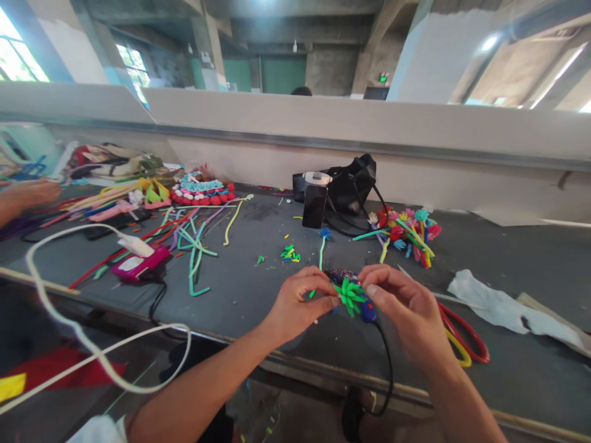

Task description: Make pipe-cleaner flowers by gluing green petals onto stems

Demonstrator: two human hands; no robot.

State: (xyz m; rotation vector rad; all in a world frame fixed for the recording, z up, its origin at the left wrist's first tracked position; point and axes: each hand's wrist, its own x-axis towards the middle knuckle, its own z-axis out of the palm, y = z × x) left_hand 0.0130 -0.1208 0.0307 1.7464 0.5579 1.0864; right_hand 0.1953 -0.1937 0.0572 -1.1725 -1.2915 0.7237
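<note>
A green fuzzy pipe-cleaner flower [351,296] is held above the dark table between my two hands. My left hand [302,304] pinches its left side with thumb and fingertips. At the right edge, my right hand [406,304] has thumb and index finger closed on the petal tips. Just behind and below the flower lies a blue corded tool [368,311] with a red switch, partly hidden by the flower and fingers. A blue flower on a pale green stem [322,249] lies beyond my left hand. Small green and yellow snippets [290,253] are heaped nearby.
A bunch of colourful pipe-cleaner flowers [410,234] lies back right, near a phone [314,206] and black bag [355,184]. Loose pipe cleaners [196,246] and a magenta power strip [141,264] are left. Another person's hand [34,195] is far left. White cloth [489,301] lies right.
</note>
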